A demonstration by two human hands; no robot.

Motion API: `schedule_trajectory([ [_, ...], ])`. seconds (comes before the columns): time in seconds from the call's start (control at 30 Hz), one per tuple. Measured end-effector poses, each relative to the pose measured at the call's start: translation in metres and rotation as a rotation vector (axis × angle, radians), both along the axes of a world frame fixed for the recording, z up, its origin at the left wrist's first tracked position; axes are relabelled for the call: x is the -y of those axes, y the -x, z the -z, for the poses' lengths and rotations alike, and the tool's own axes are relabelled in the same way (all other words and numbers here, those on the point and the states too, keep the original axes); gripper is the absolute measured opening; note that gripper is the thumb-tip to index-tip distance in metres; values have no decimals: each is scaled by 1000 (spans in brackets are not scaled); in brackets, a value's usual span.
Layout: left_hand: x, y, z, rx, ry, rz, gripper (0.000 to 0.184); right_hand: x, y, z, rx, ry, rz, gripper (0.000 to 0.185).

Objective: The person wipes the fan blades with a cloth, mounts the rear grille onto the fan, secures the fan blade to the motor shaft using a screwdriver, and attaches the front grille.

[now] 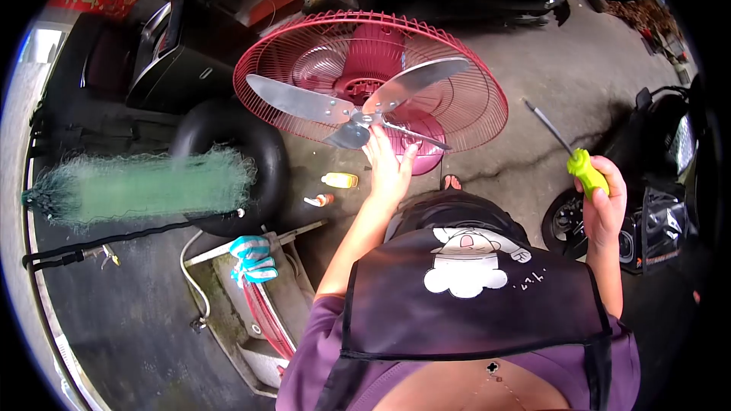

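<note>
A red electric fan (pixel 381 49) stands ahead of me, with its silver metal blades (pixel 301 99) bare in front of the rear wire guard (pixel 487 91). My left hand (pixel 390 171) reaches up to the blade hub (pixel 366 118). Its fingertips touch just below the hub, and the thumb stands apart from the fingers. Out to the right, my right hand (pixel 605 202) grips a screwdriver (pixel 588 171) by its lime-green handle, the metal shaft pointing up and left, away from the fan.
A yellow bottle (pixel 340 180) and an orange-and-white nozzle (pixel 320 200) lie on the floor. To the left are a black inner tube (pixel 276 156) and green netting (pixel 152 190). A striped glove (pixel 253 260) rests by a concrete basin (pixel 221 327) holding red wire rings (pixel 266 316). A motorbike (pixel 666 205) stands right.
</note>
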State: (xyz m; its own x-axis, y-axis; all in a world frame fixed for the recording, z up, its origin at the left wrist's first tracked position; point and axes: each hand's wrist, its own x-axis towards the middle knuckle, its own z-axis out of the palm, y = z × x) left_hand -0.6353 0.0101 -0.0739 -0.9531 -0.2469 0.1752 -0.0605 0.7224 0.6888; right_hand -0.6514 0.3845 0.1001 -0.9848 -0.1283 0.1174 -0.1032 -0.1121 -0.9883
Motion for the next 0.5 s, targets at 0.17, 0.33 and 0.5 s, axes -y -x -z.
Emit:
schedule_trajectory([
  [0.17, 13, -22, -55, -73, -70, -59, 43, 19, 39, -12, 42, -196, -366, 52],
  [0.33, 42, -27, -90, -257, 196, -284, 51, 48, 56, -34, 18, -208, -471, 55],
  [0.5, 48, 11, -74, -321, 102, -226, 71, 96, 60, -69, -58, -351, -389, 46],
])
